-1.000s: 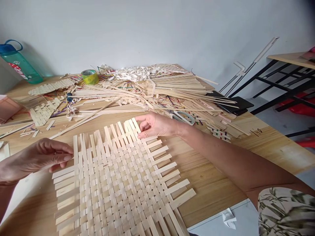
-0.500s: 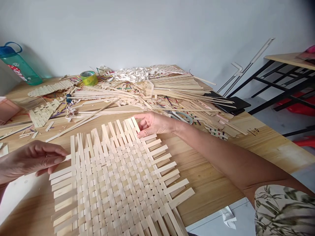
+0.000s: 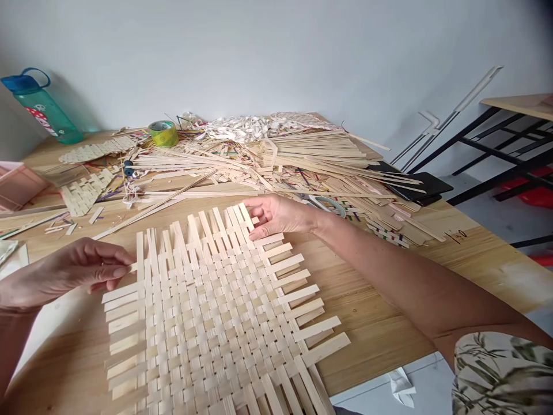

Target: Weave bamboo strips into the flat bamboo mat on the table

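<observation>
A mat of pale flat wooden strips lies on the table in front of me, woven over and under, with loose strip ends sticking out along its sides. At its upper left edge my left hand is closed, thumb and finger pinching the end of a cross strip. My right hand is at the upper right corner, its thumb and curled fingers closed at the strip ends there. Those fingertips are partly hidden behind the upright strips. The mat's near edge runs out of view.
Behind the mat lies a heap of loose strips and offcuts. Scissors rest beside my right forearm. A roll of tape, a teal bottle and a pink box stand farther back. A black flat object lies at right.
The whole view has shifted slightly, so the table's things sit farther right. Both hands keep their places at the mat's upper corners, and the weave looks the same.
</observation>
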Demonstrator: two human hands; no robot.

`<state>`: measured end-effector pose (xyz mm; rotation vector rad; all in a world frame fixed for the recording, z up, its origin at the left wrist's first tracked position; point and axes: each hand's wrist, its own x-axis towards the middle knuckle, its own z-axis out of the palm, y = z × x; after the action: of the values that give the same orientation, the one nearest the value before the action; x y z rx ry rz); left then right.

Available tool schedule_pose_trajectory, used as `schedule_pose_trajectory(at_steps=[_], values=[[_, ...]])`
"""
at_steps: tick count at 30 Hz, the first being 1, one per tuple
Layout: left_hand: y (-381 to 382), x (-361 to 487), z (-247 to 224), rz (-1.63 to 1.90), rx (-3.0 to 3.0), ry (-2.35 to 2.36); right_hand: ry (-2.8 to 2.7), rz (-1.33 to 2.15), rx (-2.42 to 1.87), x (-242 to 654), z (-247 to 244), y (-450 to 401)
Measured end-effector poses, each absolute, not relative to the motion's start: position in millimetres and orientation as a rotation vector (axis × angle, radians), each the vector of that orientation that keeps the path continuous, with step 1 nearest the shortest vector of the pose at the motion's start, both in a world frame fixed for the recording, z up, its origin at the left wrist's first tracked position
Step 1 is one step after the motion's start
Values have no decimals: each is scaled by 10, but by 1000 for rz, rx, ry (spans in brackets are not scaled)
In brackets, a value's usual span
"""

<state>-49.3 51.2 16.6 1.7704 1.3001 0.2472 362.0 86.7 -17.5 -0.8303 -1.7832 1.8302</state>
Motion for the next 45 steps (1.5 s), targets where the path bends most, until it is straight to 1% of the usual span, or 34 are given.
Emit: schedule_pose_trajectory(at_steps=[3,11,15,19,23,26,29,31,34,36,38,40,42,45], values=[[530,-432,165,57,1602,1172,-1785,1840,-835,3620,-176,859],[542,-401,273,76,1644,1140,-1767,1806,-933,3625,-124,839],[514,-254,304,163,1610,1229,-1741,1721,-1073,3643,-198,879],[513,-179,230,319,1600,1283,-1699,1484,-1287,3651,-290,923],[501,-228,179,358,1635,1348,-1723,1441,-1342,3648,-284,911],[510,-279,154,397,1662,1421,-1776,1338,-1379,3652,-285,901],[559,-312,131,478,1711,1577,-1871,1194,-1409,3663,-310,907],[571,-278,130,597,1746,1752,-1946,1080,-1442,3668,-324,907],[445,-51,135,825,1877,1920,-2015,957,-1502,3661,-328,891],[252,206,99,907,2197,1708,-2036,907,-1521,3652,-323,875],[29,474,2,803,2455,1416,-2057,893,-1505,3650,-314,864],[-153,680,-135,649,2640,1276,-2084,936,-1438,3660,-302,865],[-254,792,-261,569,2696,1253,-2112,1003,-1347,3677,-288,877],[-279,831,-340,514,2694,1363,-2128,1057,-1275,3702,-271,900]])
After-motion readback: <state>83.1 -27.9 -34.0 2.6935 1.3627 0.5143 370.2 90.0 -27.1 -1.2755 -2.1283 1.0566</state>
